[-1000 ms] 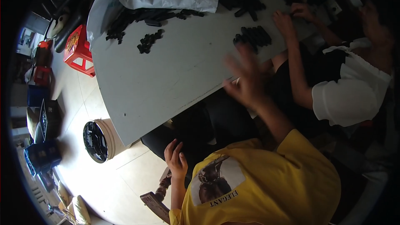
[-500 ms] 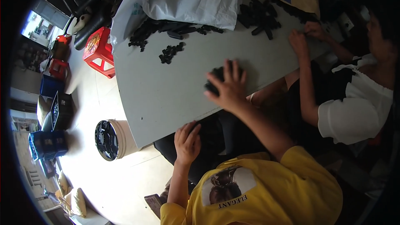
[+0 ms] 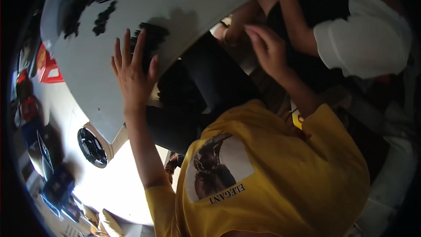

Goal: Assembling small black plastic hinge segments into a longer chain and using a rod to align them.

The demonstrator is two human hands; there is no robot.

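Black small parts (image 3: 151, 39) near the table (image 3: 184, 0) edge are covered by the spread-fingered left hand (image 3: 131, 72); the right hand (image 3: 267, 50) is held loosely open, empty.

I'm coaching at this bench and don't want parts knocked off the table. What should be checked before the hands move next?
1. Left hand free: ok. It lies spread flat on the grey table and holds nothing.
2. Nearest pile of small black parts in reach: ok. It is at the left fingertips.
3. That pile well back from the table edge: not ok. It sits close to the edge.
4. Right hand empty: cannot tell. It is raised off the table with the palm hidden.
5. Co-worker's arm out of the way: not ok. It is right beside the right hand.
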